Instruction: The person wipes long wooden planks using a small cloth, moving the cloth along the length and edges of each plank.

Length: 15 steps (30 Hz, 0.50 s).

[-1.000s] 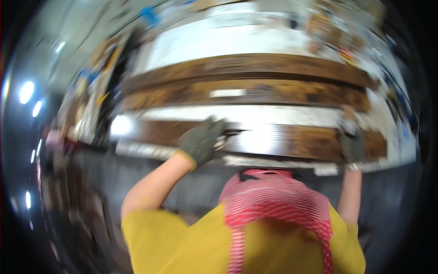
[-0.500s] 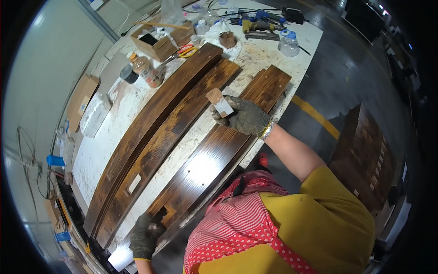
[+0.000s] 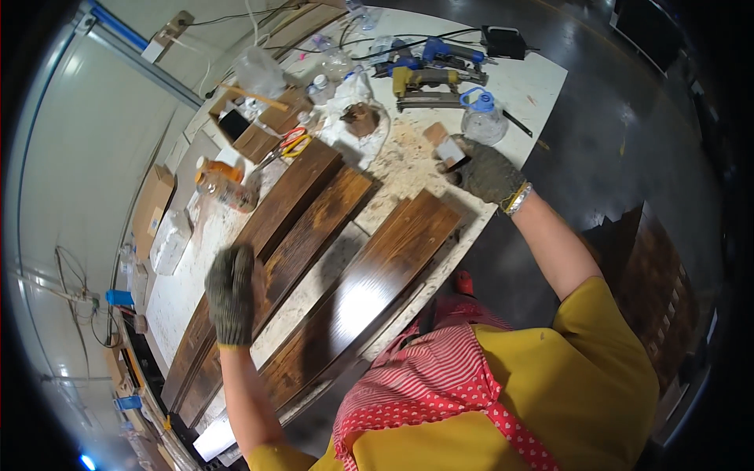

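- The long white counter (image 3: pixel 440 157) runs away from the person, dusted with sawdust at its far half.
- Three dark stained boards lie lengthwise on it: a wide glossy board (image 3: pixel 369 290) nearest the person, and two narrower boards (image 3: pixel 306 228) side by side beyond it, a bare strip of counter between.
- The left hand (image 3: pixel 232 292), in a dark knit glove, hangs flat over the near end of the narrower boards, fingers together and stretched out; the grip is open and holds nothing. Whether the palm touches the wood I cannot tell.
- The right hand (image 3: pixel 487 171), gloved too, is out past the far end of the wide board, its grip closed on a small wooden block (image 3: pixel 444 147) with a pale face.
- Just beyond that hand stands a clear plastic jug (image 3: pixel 481 118) with a blue handle.
- A nail gun (image 3: pixel 428 82) and other tools with cables crowd the far end of the counter.
- A crumpled clear bag (image 3: pixel 357 122) with a brown lump sits near the boards' far ends.
- Red and yellow scissors (image 3: pixel 292 143) lie beside an open cardboard box (image 3: pixel 255 125).
- An orange-capped bottle (image 3: pixel 221 182) lies on its side at the left edge.
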Tool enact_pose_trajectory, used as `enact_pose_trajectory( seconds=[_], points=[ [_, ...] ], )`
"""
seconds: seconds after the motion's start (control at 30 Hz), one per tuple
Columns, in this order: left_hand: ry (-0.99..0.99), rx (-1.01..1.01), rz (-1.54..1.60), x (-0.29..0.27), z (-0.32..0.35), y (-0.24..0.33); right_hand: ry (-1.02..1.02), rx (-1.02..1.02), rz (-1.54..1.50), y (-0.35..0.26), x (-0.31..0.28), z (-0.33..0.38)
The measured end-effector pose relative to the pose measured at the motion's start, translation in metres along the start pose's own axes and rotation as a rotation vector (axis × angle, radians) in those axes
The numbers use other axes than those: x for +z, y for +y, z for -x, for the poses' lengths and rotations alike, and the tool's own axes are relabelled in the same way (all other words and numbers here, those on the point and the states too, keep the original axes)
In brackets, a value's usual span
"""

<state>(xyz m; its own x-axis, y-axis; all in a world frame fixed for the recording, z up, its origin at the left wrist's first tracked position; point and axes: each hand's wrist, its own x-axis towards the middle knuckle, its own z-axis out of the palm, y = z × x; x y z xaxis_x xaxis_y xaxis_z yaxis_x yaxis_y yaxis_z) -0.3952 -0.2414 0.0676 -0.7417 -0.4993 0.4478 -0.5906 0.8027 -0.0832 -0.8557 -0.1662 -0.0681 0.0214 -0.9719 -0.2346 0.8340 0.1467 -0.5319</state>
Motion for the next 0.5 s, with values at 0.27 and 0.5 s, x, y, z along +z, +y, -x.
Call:
enact_pose_trajectory(
  seconds=[0.27, 0.5],
  points=[
    [-0.255, -0.409, 0.155, 0.108, -0.19, -0.005, -0.164, 0.056, 0.012, -0.025, -0.025, -0.03],
    [-0.572, -0.226, -0.062, 0.206, -0.262, -0.03, -0.099, 0.118, 0.045, -0.016, -0.04, -0.049]
  ],
)
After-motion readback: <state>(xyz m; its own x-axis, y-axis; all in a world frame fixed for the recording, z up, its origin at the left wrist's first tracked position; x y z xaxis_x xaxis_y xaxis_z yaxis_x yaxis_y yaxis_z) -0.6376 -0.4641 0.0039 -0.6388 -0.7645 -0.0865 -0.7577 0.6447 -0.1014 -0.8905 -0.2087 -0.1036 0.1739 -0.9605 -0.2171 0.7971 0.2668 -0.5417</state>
